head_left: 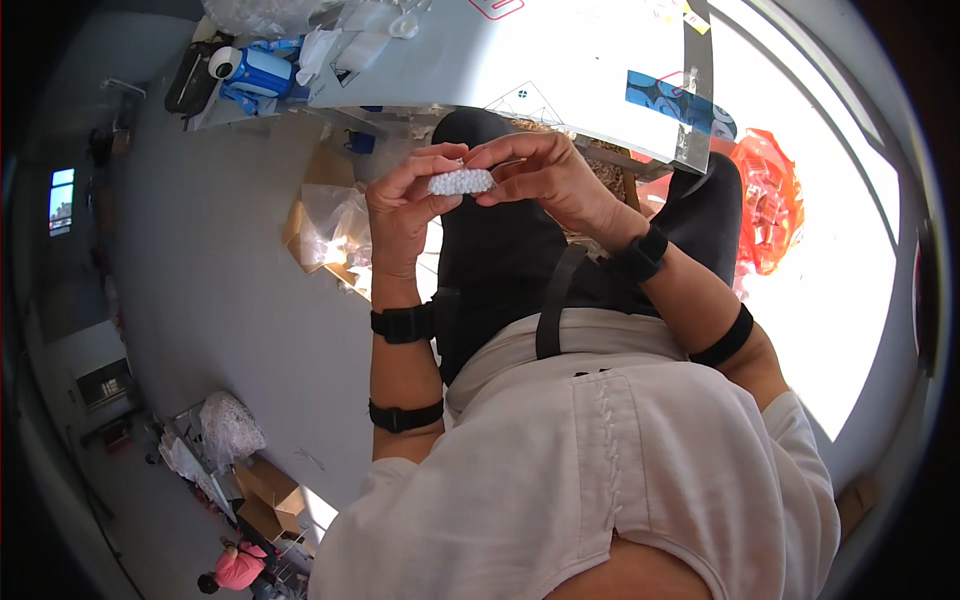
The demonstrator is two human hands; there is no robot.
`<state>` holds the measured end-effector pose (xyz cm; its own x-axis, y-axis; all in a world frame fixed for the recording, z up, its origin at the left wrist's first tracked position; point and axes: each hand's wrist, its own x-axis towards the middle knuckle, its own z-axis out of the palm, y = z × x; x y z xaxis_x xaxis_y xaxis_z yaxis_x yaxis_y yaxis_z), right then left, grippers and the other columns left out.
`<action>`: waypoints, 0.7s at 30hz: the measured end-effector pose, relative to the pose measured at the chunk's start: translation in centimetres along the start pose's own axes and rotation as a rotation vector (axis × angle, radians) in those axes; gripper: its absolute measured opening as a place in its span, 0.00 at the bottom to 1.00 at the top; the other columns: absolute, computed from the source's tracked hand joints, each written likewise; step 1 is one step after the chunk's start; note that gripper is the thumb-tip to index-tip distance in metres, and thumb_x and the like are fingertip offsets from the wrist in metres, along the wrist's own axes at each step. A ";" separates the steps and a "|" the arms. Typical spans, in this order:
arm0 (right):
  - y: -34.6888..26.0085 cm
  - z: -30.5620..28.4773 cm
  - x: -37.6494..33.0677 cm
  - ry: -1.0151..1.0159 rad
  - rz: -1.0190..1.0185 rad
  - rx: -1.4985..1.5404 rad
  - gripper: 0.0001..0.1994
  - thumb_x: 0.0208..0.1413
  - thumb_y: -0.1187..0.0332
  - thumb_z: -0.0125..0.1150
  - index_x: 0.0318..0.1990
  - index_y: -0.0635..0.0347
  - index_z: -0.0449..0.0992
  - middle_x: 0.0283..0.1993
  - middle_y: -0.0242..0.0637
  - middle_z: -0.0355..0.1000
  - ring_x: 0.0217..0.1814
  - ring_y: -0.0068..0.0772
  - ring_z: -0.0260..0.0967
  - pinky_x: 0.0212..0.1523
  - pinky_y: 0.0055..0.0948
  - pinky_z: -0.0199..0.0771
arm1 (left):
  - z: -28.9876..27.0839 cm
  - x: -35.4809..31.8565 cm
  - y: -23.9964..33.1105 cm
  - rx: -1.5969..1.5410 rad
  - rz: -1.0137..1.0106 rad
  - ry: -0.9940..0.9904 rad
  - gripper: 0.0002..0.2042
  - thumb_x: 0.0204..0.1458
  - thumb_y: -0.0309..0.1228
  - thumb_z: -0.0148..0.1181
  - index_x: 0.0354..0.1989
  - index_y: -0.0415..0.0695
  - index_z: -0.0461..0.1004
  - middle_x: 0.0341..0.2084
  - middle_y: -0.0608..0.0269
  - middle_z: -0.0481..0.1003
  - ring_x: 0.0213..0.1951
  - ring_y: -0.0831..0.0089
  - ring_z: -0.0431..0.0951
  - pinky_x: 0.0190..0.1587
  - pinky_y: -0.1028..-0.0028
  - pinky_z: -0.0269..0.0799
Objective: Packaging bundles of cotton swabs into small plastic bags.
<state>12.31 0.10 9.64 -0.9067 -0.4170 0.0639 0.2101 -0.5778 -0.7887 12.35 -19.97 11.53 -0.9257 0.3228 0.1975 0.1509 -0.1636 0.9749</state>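
Head view, from left to right: far off at the lower left a person in a pink top bends over near some cardboard boxes on the grey floor. Higher up, a blue and white bottle lies at the left end of the white surface. Below that end, a clear plastic bag sits on a flat cardboard piece on the floor. The left hand is raised in front of the chest, fingers curled, pinching the left end of a small white beaded piece. The right hand grips the other end of it with thumb and fingertips, so the piece is held between both hands, just under the surface's near edge. Both wrists carry black bands. Right of the dark trousers, an orange plastic bag lies in bright sunlight.
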 end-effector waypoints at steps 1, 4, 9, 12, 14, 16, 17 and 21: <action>0.2 0.1 0.1 -0.001 0.009 0.002 0.16 0.39 0.86 0.66 0.38 0.63 0.80 0.38 0.36 0.77 0.41 0.25 0.75 0.45 0.22 0.76 | 0.0 -0.2 0.0 0.004 -0.009 0.013 0.17 0.38 0.14 0.63 0.40 0.39 0.77 0.44 0.52 0.75 0.49 0.64 0.74 0.54 0.68 0.70; 0.2 0.5 0.3 0.018 0.045 0.011 0.16 0.40 0.87 0.65 0.39 0.64 0.79 0.39 0.37 0.77 0.41 0.25 0.75 0.45 0.22 0.76 | -0.4 -0.5 -0.1 -0.015 -0.030 0.040 0.17 0.39 0.16 0.64 0.41 0.40 0.76 0.44 0.50 0.75 0.49 0.62 0.74 0.54 0.66 0.69; 0.6 1.0 0.5 0.036 0.030 -0.023 0.16 0.42 0.86 0.64 0.41 0.64 0.78 0.40 0.36 0.77 0.41 0.25 0.75 0.45 0.21 0.77 | -0.5 -0.3 0.2 0.018 -0.038 0.051 0.17 0.40 0.15 0.63 0.41 0.40 0.76 0.44 0.50 0.75 0.49 0.63 0.74 0.54 0.68 0.70; 0.8 1.2 0.4 0.046 0.019 -0.047 0.16 0.43 0.86 0.64 0.42 0.64 0.78 0.40 0.37 0.76 0.41 0.25 0.75 0.45 0.21 0.77 | -0.7 -0.5 -0.2 0.024 0.012 0.038 0.16 0.40 0.14 0.62 0.41 0.39 0.76 0.45 0.50 0.74 0.49 0.63 0.74 0.53 0.68 0.70; 0.8 1.3 0.1 0.055 0.010 -0.059 0.16 0.44 0.86 0.64 0.42 0.64 0.78 0.40 0.37 0.76 0.41 0.24 0.75 0.45 0.21 0.77 | -0.6 -0.5 -0.3 0.065 0.014 0.047 0.16 0.41 0.14 0.62 0.41 0.39 0.76 0.45 0.50 0.74 0.49 0.62 0.74 0.54 0.67 0.70; 0.7 1.2 -0.2 0.055 -0.021 -0.079 0.16 0.44 0.86 0.63 0.43 0.65 0.77 0.40 0.37 0.76 0.41 0.23 0.74 0.45 0.21 0.77 | -0.3 -0.4 -0.4 0.053 0.016 0.030 0.16 0.41 0.14 0.62 0.41 0.39 0.76 0.45 0.50 0.74 0.49 0.62 0.74 0.54 0.67 0.69; 0.7 1.0 -0.4 0.062 -0.027 -0.082 0.16 0.44 0.86 0.63 0.43 0.65 0.77 0.40 0.37 0.76 0.41 0.23 0.74 0.45 0.21 0.77 | -0.1 -0.3 -0.4 0.041 0.016 0.015 0.16 0.41 0.14 0.62 0.40 0.39 0.76 0.45 0.50 0.74 0.49 0.62 0.74 0.54 0.67 0.69; 0.5 0.6 -1.0 0.080 -0.107 -0.092 0.15 0.45 0.85 0.63 0.43 0.65 0.77 0.39 0.34 0.76 0.39 0.22 0.74 0.41 0.19 0.76 | 0.8 0.4 -0.7 0.042 0.039 -0.029 0.15 0.41 0.15 0.63 0.41 0.40 0.76 0.45 0.50 0.75 0.50 0.62 0.74 0.55 0.67 0.69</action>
<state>13.54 -0.20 9.58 -0.9491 -0.2972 0.1045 0.0799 -0.5479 -0.8327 12.17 -18.94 11.01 -0.9086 0.3437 0.2373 0.2015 -0.1372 0.9698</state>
